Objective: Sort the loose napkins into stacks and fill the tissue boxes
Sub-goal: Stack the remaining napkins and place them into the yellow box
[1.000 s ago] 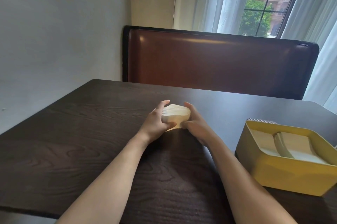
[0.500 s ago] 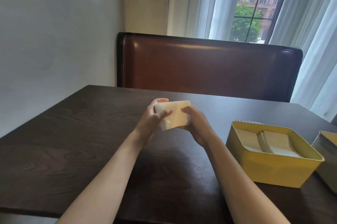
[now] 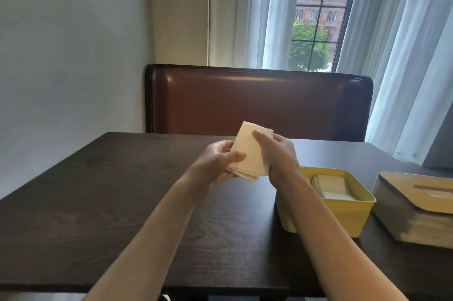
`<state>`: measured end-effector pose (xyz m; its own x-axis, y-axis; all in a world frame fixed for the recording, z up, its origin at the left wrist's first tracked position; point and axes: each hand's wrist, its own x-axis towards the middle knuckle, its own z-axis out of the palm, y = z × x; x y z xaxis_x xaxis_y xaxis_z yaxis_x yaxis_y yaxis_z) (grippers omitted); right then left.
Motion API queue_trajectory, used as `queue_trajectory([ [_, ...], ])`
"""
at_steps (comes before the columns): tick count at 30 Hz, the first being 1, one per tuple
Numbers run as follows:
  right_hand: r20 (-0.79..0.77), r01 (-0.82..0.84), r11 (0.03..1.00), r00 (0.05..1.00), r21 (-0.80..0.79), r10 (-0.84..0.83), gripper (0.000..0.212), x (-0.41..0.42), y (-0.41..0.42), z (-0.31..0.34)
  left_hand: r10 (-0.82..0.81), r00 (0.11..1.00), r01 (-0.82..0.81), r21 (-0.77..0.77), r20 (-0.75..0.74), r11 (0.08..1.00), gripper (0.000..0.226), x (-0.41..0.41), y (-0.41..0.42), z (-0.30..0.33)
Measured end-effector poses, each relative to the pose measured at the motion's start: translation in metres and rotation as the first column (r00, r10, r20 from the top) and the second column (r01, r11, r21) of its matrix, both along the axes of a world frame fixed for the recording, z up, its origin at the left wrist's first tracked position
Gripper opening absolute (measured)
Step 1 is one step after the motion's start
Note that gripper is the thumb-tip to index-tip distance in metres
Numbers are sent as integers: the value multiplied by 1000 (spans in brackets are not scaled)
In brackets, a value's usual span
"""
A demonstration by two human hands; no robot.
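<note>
A cream stack of napkins (image 3: 250,153) is held up above the dark table (image 3: 122,190), tilted with its broad face toward me. My left hand (image 3: 218,162) grips its lower left edge, thumb across the front. My right hand (image 3: 279,153) holds the right side, thumb pressed on the upper face. To the right stands an open yellow tissue box (image 3: 343,217) with folded white napkins (image 3: 331,186) inside. A grey box with a slotted tan lid (image 3: 416,205) sits at the far right.
A brown leather bench back (image 3: 257,102) rises behind the table's far edge. A plain wall is at the left, a curtained window (image 3: 316,23) beyond. The table's near edge runs along the bottom of the view.
Both hands lifted the napkin stack off the table and tipped it upright. The view swung right, bringing the grey lidded box into sight.
</note>
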<state>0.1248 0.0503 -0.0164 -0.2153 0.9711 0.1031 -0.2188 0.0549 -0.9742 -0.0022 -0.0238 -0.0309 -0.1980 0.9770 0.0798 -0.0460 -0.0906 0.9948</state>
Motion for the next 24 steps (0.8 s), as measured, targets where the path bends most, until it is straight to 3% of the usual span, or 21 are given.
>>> queue_trajectory([
  [6,-2,-28,997,1000,-66,28,27,20,-11,3,64,997,-61,-47,50,997,30,51,11,5],
  [8,-4,-14,998,1000,-63,14,31,27,-15,3,90,996,-90,-47,0,995,32,62,15,-1],
  [13,126,-51,997,990,-56,58,36,43,-21,0,347,937,-348,15,31,938,24,84,31,-3],
  [15,139,-83,996,986,-33,87,32,52,-23,-1,344,937,-344,-15,54,939,28,97,37,-1],
  [18,196,-97,995,976,28,90,19,71,-23,2,291,956,-293,-51,-31,955,29,107,41,1],
  [24,335,-84,996,939,-12,83,5,112,4,18,182,970,-182,14,-164,983,27,115,51,10],
])
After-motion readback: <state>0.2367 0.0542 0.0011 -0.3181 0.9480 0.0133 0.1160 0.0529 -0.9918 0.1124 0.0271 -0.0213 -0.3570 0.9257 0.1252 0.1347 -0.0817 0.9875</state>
